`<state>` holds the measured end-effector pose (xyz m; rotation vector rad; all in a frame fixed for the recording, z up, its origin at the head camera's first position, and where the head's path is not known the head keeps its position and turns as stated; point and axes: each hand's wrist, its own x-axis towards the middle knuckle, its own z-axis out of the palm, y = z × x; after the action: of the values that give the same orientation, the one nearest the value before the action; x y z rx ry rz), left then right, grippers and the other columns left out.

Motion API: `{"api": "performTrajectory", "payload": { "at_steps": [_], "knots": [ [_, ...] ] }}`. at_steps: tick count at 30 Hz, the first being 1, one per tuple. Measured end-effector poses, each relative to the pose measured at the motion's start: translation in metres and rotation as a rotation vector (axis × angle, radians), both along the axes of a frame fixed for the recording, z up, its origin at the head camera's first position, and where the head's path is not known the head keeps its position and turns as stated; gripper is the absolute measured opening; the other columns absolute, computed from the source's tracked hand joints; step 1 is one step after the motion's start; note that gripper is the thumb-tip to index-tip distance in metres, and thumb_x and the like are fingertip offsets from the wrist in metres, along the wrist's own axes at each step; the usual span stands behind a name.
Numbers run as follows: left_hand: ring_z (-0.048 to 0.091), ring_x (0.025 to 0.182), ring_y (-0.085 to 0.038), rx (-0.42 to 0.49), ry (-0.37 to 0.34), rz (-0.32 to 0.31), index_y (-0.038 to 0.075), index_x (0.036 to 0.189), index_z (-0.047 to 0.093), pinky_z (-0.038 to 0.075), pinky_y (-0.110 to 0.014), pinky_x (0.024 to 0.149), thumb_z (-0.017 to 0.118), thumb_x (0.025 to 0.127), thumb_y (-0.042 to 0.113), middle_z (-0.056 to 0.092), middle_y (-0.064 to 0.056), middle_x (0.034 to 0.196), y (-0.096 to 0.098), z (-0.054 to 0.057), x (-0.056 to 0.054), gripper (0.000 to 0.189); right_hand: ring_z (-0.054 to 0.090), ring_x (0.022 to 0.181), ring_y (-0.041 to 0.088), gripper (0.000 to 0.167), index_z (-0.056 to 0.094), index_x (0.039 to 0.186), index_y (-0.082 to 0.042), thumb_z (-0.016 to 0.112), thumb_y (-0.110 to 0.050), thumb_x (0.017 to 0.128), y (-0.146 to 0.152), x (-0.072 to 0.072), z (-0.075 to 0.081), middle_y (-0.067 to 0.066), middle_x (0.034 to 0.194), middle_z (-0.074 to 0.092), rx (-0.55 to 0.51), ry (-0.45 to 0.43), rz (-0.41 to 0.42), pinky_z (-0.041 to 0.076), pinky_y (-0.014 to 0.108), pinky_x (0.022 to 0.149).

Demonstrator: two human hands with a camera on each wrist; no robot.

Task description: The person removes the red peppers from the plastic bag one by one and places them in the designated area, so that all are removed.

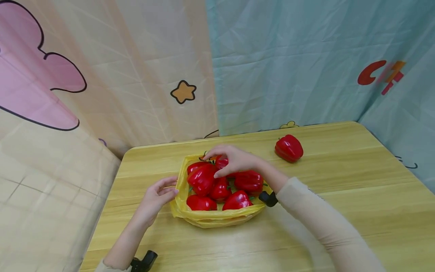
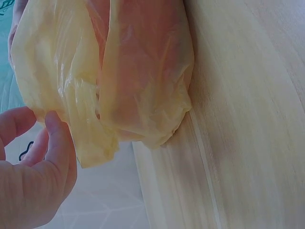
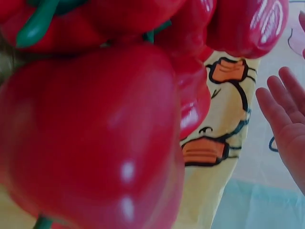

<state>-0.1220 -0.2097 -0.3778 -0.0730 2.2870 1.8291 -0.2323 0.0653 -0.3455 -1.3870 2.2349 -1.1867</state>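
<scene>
A yellow plastic bag (image 1: 231,217) stands with its mouth spread wide on the table. Several red bell peppers (image 1: 201,180) lie inside, some with green stems. At the bag's left side my left hand (image 1: 157,198) pinches the rim between thumb and fingers; in the left wrist view the thumb (image 2: 56,131) lies against the thin plastic. Over the peppers hovers my right hand (image 1: 236,158), its fingers spread and bent downward with nothing gripped. The right wrist view shows this hand (image 3: 290,124) apart from the large pepper (image 3: 100,129) close to the camera.
A single bell pepper (image 1: 289,148) lies on the table at the back right, outside the bag. The wooden table (image 1: 340,189) reaches to patterned curtains (image 1: 289,68) behind it. An orange-and-black print (image 3: 207,150) shows on the bag's inner far side.
</scene>
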Motion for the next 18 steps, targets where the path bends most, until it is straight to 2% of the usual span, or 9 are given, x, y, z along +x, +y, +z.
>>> {"api": "performTrajectory", "payload": {
  "at_steps": [3,6,10,13,18],
  "knots": [
    [0.053,0.107,-0.022,0.001,-0.001,0.000,-0.002,0.133,0.044,0.049,-0.022,0.083,0.059,0.090,0.006,0.048,-0.018,0.130,0.000,0.000,0.000,0.046,0.045,0.119,0.025,0.050,0.057,0.123,-0.004,0.074,-0.016,0.077,-0.005,0.002,0.000,0.007,0.126,0.054,0.014,0.016,0.018,0.037,0.048,0.099],
    [0.053,0.106,-0.022,0.005,-0.003,-0.002,-0.002,0.133,0.044,0.049,-0.022,0.083,0.059,0.090,0.006,0.048,-0.018,0.130,0.001,0.000,0.000,0.046,0.044,0.119,0.029,0.052,0.056,0.124,-0.005,0.074,-0.016,0.077,-0.008,0.003,-0.001,0.008,0.127,0.051,0.038,-0.025,0.022,0.040,0.048,0.097],
    [0.053,0.105,-0.021,0.009,-0.003,-0.002,-0.002,0.133,0.045,0.049,-0.022,0.082,0.059,0.090,0.006,0.048,-0.018,0.129,0.001,0.001,0.000,0.046,0.043,0.118,0.024,0.053,0.056,0.125,-0.011,0.076,-0.017,0.076,-0.013,0.005,-0.002,0.004,0.127,0.050,0.085,-0.056,0.023,0.045,0.040,0.091],
    [0.054,0.104,-0.020,0.006,-0.004,0.000,-0.002,0.133,0.045,0.049,-0.022,0.082,0.059,0.090,0.006,0.048,-0.019,0.129,0.001,0.001,0.000,0.046,0.043,0.116,0.018,0.053,0.057,0.125,-0.015,0.076,-0.017,0.076,-0.017,0.006,-0.004,0.003,0.127,0.049,0.115,-0.037,0.034,0.046,0.035,0.089],
    [0.054,0.105,-0.020,-0.002,-0.008,0.004,-0.001,0.133,0.045,0.049,-0.022,0.082,0.059,0.090,0.007,0.049,-0.018,0.129,0.001,0.001,0.000,0.046,0.042,0.117,0.018,0.054,0.057,0.126,-0.016,0.076,-0.016,0.075,-0.022,0.007,-0.005,0.004,0.129,0.048,0.154,-0.031,0.052,0.047,0.031,0.088]
  ]
}}
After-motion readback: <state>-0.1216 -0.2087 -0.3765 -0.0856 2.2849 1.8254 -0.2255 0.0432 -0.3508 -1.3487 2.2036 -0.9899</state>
